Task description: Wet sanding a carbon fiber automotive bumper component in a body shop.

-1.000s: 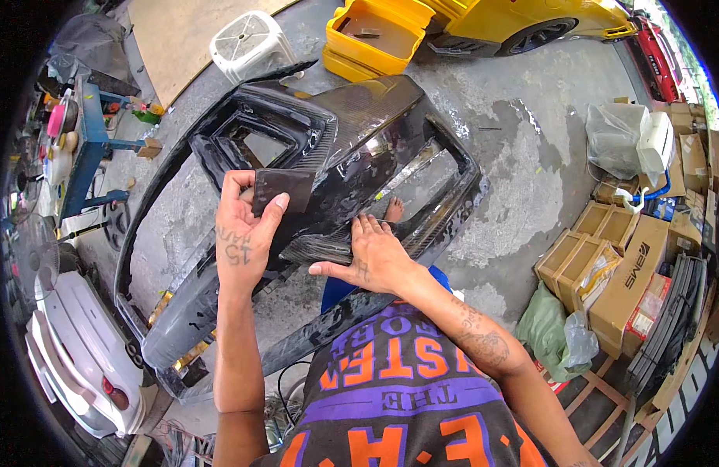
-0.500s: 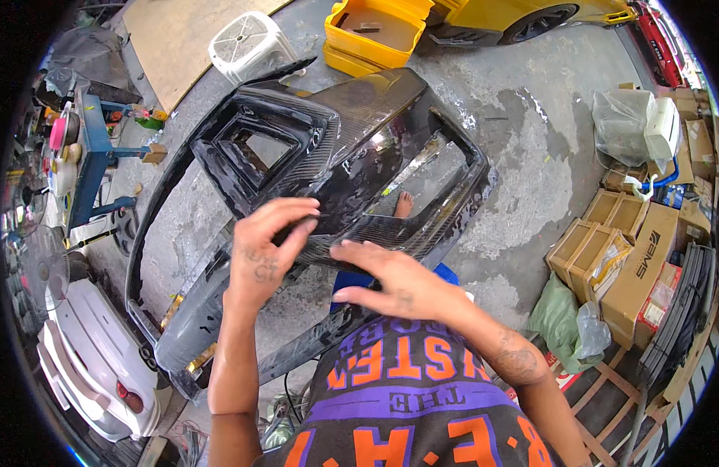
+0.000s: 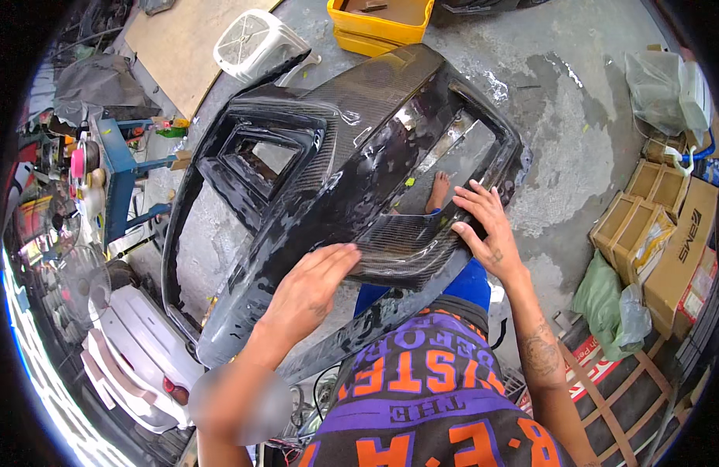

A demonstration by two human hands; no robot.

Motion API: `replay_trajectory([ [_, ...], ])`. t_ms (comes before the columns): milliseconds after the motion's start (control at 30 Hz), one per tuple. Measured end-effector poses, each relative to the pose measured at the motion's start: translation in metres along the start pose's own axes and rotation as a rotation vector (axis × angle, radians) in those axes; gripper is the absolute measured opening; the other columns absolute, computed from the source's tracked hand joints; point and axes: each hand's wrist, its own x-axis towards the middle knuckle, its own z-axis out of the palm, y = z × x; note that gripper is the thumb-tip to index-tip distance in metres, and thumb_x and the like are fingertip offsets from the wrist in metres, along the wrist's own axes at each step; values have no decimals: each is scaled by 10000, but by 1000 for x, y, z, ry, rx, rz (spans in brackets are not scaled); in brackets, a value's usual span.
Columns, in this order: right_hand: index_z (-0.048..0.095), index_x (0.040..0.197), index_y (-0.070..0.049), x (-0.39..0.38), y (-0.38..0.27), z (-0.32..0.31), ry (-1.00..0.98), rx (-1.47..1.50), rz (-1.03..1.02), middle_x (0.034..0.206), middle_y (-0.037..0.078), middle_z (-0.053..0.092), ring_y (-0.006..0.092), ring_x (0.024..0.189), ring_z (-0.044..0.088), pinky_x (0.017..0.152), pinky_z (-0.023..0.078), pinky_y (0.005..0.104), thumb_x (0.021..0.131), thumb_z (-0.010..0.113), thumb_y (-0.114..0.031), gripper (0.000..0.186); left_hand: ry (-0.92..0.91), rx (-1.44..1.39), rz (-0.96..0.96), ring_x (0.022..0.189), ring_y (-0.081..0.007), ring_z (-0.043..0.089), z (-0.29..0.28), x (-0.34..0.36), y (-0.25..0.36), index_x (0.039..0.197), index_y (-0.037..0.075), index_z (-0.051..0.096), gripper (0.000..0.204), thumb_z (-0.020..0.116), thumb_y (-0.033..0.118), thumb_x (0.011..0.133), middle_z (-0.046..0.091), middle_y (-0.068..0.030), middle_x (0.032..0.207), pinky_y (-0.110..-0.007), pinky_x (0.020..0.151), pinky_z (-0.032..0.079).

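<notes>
A large car bumper [image 3: 358, 177] with black carbon-fibre weave and grey scuffed patches lies in front of me, tilted across the view. My left hand [image 3: 317, 284] is at its near middle, fingers stretched out side by side, the fingertips at the woven lower section. Nothing shows in that hand, though its palm side is hidden. My right hand [image 3: 488, 229] rests on the bumper's right part, at the corner of the long opening, with fingers apart and thumb out. A bare foot shows through that opening.
A white plastic stool [image 3: 254, 43] and a yellow tub [image 3: 379, 27] stand beyond the bumper. Left are a blue stand [image 3: 118, 175] and a white car body part [image 3: 138, 350]. Wooden crates [image 3: 620, 222], a cardboard box [image 3: 690, 257] and a green bag [image 3: 601, 292] line the right.
Both hands were held close together above the bumper's near middle. My right hand has moved right onto the opening's corner; my left hand has lowered toward the near edge. The view has shifted.
</notes>
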Motion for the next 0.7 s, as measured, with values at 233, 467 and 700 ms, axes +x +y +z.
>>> replay_trajectory([
  [233,706,1167,-103,0,1,20,173,-70,-12,1288,47,672,304,1345,503,1196,227,534,960,595,-262,283,-7,9,-35,1136,-339,647,3,13,1,1197,-28,627,426,574,-114,783,677,-183,1216,-416,977,531],
  [467,713,1152,-106,2,0,18,168,-67,-19,1269,40,681,290,1334,513,1194,222,530,976,561,-264,281,-54,-34,-108,1160,-341,623,-5,12,6,1214,-32,606,449,572,-123,776,660,-178,1238,-419,1019,506],
  [700,719,1132,-104,1,1,18,173,-58,-12,1255,39,688,284,1329,519,1197,209,524,957,531,-235,288,-52,-41,-392,1134,-332,644,-58,-12,6,1179,-28,638,427,591,-139,770,679,-173,1201,-402,973,543],
])
